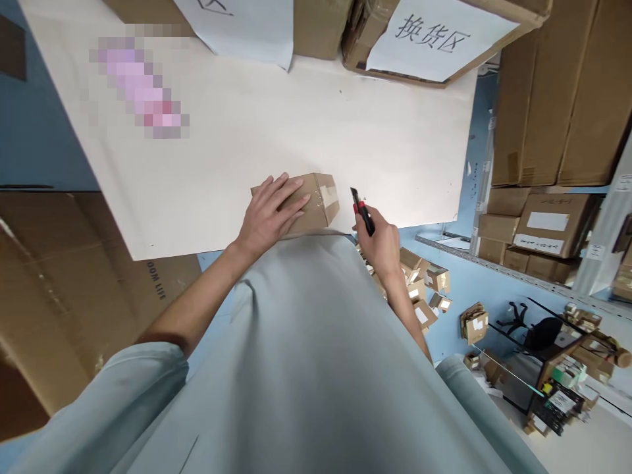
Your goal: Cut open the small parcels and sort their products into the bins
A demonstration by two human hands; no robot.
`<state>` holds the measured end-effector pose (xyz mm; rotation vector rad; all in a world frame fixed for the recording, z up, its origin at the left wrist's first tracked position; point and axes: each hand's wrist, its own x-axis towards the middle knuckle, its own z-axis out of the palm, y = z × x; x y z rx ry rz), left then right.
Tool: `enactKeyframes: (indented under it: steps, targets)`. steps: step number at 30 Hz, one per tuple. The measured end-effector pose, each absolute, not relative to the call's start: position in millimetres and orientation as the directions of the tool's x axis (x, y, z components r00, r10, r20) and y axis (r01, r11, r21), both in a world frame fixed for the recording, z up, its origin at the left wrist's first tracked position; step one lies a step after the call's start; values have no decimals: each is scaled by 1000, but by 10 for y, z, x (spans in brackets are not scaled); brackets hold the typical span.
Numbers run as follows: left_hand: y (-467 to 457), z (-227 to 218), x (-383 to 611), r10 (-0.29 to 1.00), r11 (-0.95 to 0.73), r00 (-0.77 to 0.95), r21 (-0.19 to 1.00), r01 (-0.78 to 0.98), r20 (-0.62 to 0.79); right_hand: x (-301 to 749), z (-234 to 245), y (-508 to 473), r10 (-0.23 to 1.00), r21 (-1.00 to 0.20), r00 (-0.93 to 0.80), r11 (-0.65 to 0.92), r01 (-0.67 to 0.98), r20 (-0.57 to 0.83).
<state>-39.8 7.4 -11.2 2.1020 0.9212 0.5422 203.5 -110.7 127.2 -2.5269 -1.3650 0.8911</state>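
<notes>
A small brown cardboard box [320, 197], sealed with clear tape, sits at the near edge of the white table [237, 138]. My left hand [269, 214] lies flat on top of the box with its fingers stretched out. My right hand [381, 243] is closed round a red and black utility knife [362, 210], held just right of the box with the blade pointing up and away. The blade is apart from the box.
Large cardboard boxes with white paper signs [434, 39] stand at the table's far edge. Several small boxes [424, 289] lie on the blue floor at right. Shelving with cartons [543, 230] rises at right, and a big carton [59, 289] stands at left.
</notes>
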Motion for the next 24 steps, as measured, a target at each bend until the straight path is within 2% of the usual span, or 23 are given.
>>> enactKeyframes:
  steps: [5,8,12,15,18,24]
  targets:
    - [-99,-169,-863,817,-403,576,745,532,30,2192,471,-1016,784,-581,376,-620,528,-495]
    - [-261,-168,-1037,854,-383,519,729,567,45,2143,120,-961,731,-619,361,-682,388,-579]
    - [-436,-68,-1153,928,-267,372,743,614,26,1978,-21,-894,666,-628,310,-745,225,-679]
    - [-488,38,-1137,968,-142,251,759,636,-29,1912,19,-881,671,-634,316,-740,226,-671]
    - [-472,61,-1028,976,-27,191,819,573,-102,1968,106,-925,696,-642,365,-715,277,-618]
    - [-364,-202,-634,916,178,286,925,336,-281,2289,307,-1133,693,-553,479,-720,419,-539]
